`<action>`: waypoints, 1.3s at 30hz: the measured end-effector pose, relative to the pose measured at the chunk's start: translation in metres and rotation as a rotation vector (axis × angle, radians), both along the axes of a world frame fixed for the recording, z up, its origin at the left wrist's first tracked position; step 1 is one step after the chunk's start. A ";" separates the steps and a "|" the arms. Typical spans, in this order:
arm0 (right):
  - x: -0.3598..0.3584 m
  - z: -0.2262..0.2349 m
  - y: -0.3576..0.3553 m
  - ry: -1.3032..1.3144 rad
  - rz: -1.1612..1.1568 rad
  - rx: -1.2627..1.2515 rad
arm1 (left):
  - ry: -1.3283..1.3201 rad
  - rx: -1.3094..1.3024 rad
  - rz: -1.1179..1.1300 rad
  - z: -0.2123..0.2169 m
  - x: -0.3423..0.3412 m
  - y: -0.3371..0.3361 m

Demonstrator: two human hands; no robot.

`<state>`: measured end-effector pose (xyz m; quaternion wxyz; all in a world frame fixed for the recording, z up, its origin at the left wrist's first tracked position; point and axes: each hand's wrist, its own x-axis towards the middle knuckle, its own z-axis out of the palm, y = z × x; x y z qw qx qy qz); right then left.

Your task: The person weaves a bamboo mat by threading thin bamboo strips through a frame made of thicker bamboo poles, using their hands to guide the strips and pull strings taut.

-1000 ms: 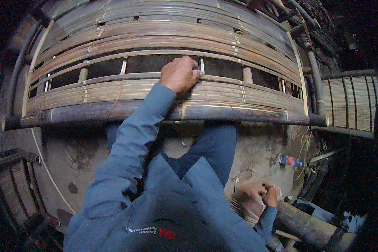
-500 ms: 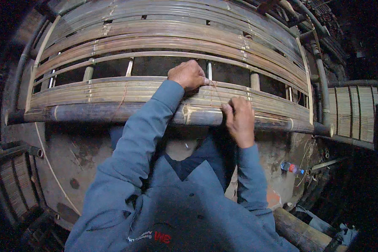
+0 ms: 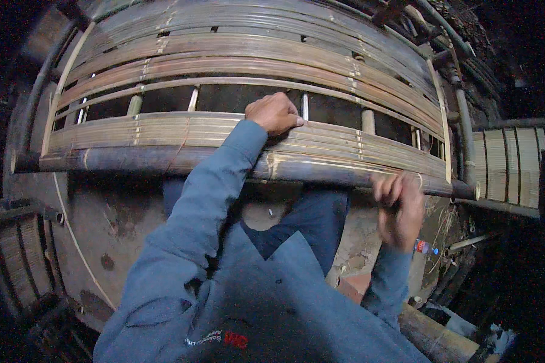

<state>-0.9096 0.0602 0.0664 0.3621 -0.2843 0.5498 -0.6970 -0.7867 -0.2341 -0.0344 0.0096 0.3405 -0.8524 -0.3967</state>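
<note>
While the person leans over a large bamboo panel (image 3: 236, 130) made of long flat slats lashed side by side, the left hand (image 3: 275, 113) rests on the upper edge of the nearest band of slats, fingers curled together over that edge and gripping it; a dark gap in the panel, crossed by short upright pegs, lies just beyond the knuckles. Below that hand and touching the slats runs a thick round bamboo pole (image 3: 163, 160), forming the panel's near rim; the blue sleeve crosses over it. The right hand (image 3: 398, 209) is blurred, just under the same pole toward its right end; the fingers look bent, but whether they clasp anything cannot be told. Beneath both hands lies a stained concrete floor (image 3: 91, 230), with a thin pale strip (image 3: 72, 233) curving across it to the left of the person's arm. Right of the right hand, well apart, stands a smaller slatted bamboo frame (image 3: 507, 169).
</note>
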 end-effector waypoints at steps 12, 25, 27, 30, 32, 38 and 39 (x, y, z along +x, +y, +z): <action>-0.053 0.017 0.129 0.308 -0.588 0.279 | 0.255 -0.769 0.159 -0.011 0.002 0.042; -0.060 0.063 0.127 0.360 -0.782 0.093 | 0.219 -0.809 0.100 -0.006 -0.006 0.048; -0.059 0.064 0.105 0.505 -0.682 0.194 | 0.321 -0.846 0.100 -0.009 -0.001 0.044; -0.049 0.066 0.066 0.586 -0.483 0.273 | 0.293 -0.736 0.099 -0.012 0.002 0.037; -0.043 0.063 0.039 0.672 -0.323 0.355 | 0.370 -0.728 0.145 -0.016 -0.003 0.033; -0.069 -0.002 -0.096 0.994 0.219 0.430 | 0.294 -0.371 0.132 -0.010 -0.028 -0.003; -0.080 -0.011 -0.119 1.253 0.232 0.444 | 0.183 -0.210 0.118 0.000 -0.031 -0.011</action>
